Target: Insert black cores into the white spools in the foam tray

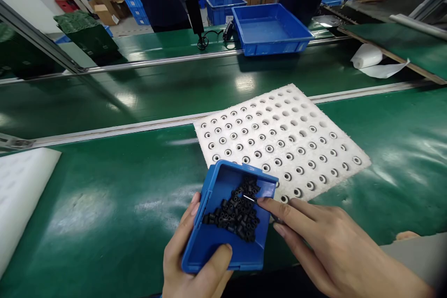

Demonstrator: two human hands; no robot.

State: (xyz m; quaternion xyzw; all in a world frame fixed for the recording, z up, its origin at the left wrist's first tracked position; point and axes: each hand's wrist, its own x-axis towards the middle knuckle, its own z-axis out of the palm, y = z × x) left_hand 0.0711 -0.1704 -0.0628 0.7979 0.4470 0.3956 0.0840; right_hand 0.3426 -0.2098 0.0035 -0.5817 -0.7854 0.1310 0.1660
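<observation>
The green surface (111,251) runs wide below both hands, and on it lies a white foam board (350,151), turned at an angle. Many of its holes carry round pieces (269,148), each one sitting in its own place. In front of the near edge of this board I see a small blue bin (240,255), held up in the air and tipped; I cannot tell if it touches the foam.

The step in hand seems to be the picking among small parts in this bin. To do it well, I think it is better to hold the bin steady, with the parts gathered on one side, and to move the tip gently, so that nothing jumps over the wall. It would also be wise not to let the bin press on the board.

The left hand (193,284) is closed around the lower corner of the bin, its thumb lying inside over the wall and its fingers along the outer side. The right hand (324,233) is almost closed, pinching a thin metal-tipped tool (249,198) between index finger and thumb. This tip reaches into the pile of short black sleeves (240,216); whether it has caught one, I cannot tell.
</observation>
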